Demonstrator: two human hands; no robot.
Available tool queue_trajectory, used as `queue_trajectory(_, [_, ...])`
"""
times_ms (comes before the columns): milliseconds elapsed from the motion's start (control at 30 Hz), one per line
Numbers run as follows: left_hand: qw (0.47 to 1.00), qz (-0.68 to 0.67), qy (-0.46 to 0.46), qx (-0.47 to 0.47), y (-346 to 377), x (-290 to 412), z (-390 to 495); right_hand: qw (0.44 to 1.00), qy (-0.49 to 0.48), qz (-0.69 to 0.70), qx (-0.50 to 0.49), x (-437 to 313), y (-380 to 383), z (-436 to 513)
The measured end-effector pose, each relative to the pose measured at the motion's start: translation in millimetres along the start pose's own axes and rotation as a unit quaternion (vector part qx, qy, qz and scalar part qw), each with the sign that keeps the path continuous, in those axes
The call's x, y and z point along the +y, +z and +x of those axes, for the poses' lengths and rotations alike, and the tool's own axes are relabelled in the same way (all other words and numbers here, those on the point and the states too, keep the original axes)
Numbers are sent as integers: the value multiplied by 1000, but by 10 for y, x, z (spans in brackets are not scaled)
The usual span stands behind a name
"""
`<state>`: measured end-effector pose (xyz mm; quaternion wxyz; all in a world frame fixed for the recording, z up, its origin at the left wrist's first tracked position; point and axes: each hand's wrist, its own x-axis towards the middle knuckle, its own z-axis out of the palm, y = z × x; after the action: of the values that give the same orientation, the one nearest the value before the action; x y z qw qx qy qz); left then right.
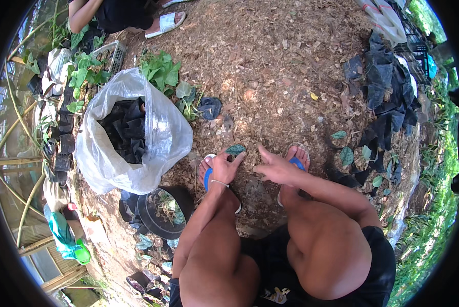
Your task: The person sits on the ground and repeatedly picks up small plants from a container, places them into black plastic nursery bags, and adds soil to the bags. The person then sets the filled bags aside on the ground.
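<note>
My left hand pinches a dark green mottled leaf between thumb and fingers, just above the ground between my feet. Beside it, my right hand has its fingers spread and nothing in them, close to my right flip-flop with its blue strap. To the left stands a translucent white plastic sack, its mouth folded wide around black plastic grow bags. Near my left forearm sits a black plastic pot with plant scraps inside.
Black plastic sheets lie at the right, with loose leaves nearby. Leafy green seedlings and a white plastic basket are beyond the sack. Another person's sandalled foot shows at the top left. Bamboo poles line the left side.
</note>
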<state>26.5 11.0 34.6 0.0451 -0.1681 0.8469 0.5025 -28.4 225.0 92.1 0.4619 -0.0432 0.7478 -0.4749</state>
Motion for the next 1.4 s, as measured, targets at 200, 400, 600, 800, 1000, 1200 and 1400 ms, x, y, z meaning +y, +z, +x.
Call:
queue_trajectory(200, [1000, -11, -4, -2, 19, -14, 13, 837, -338, -421, 91, 371, 27, 158])
queue_trajectory(400, [1000, -24, 9, 9, 60, -110, 27, 844, -290, -445, 74, 411, 92, 293])
queue_trajectory(600, [1000, -26, 7, 5, 76, -145, 42, 836, -326, -430, 98, 406, 16, 466])
queue_trajectory(800, [1000, -28, -7, 4, 63, -115, 31, 834, -394, -369, 114, 390, -72, 529])
queue_trajectory(1000, [1000, -26, 11, 8, 58, -104, 38, 819, -387, -414, 91, 378, -71, 536])
queue_trajectory(1200, [1000, -12, 25, 1, 42, -158, 24, 860, -372, -222, 269, 193, -351, 532])
queue_trajectory(1400, [999, -24, 23, -12, 42, -167, 34, 786, -405, -349, 311, 185, -445, 525])
